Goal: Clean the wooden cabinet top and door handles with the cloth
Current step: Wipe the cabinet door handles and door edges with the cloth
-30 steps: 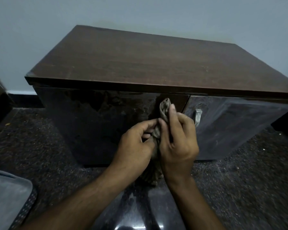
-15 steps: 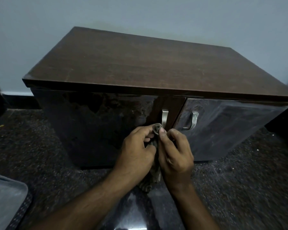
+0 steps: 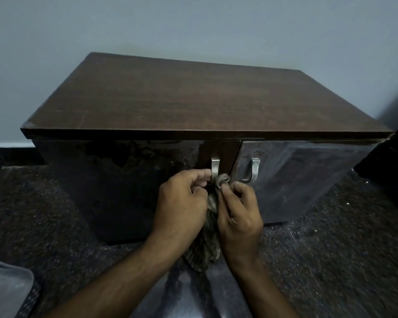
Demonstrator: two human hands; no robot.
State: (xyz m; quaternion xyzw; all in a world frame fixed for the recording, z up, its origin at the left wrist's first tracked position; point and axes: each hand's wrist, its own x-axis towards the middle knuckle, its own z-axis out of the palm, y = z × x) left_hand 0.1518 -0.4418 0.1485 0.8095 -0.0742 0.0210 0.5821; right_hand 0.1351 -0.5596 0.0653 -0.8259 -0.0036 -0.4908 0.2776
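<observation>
Behind, at twelve o'clock, I see a plain grey-blue wall point(image 3: 193, 26). Dark speckled floor point(image 3: 331, 260) spreads below me. A grey container point(image 3: 5, 292) sits at eight o'clock; a dark object point(image 3: 391, 161) at three.

Both hands work at the wooden cabinet point(image 3: 193, 104): the left hand point(image 3: 182, 203) curls by the left door handle point(image 3: 215, 167), while the right hand point(image 3: 239, 210) pinches the striped cloth point(image 3: 207, 249) against its lower end.
</observation>
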